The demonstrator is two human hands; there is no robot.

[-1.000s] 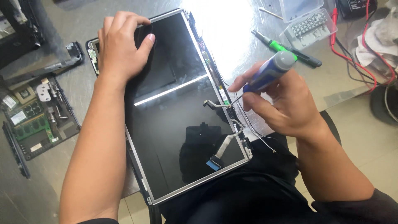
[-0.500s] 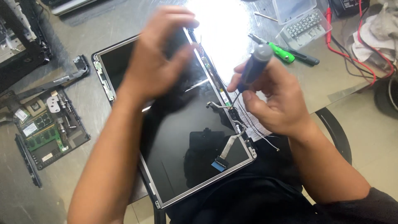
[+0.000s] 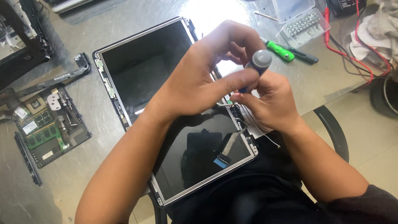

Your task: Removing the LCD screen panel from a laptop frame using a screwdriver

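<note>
Lying flat on the grey metal table (image 3: 103, 25), with its near end over the person's lap, is the bare laptop screen panel (image 3: 141, 79), dark side up. Both hands meet above its right edge. The right hand (image 3: 271, 105) is closed around the blue shaft of a screwdriver (image 3: 260, 62), and the left hand (image 3: 207, 79) pinches near its grey cap. The tip is hidden, so I cannot tell if it sits in a screw. Judging from this, a frame screw beside the flat ribbon cable (image 3: 228, 145) is in work; the next turn needs a steady, upright tool.
</note>
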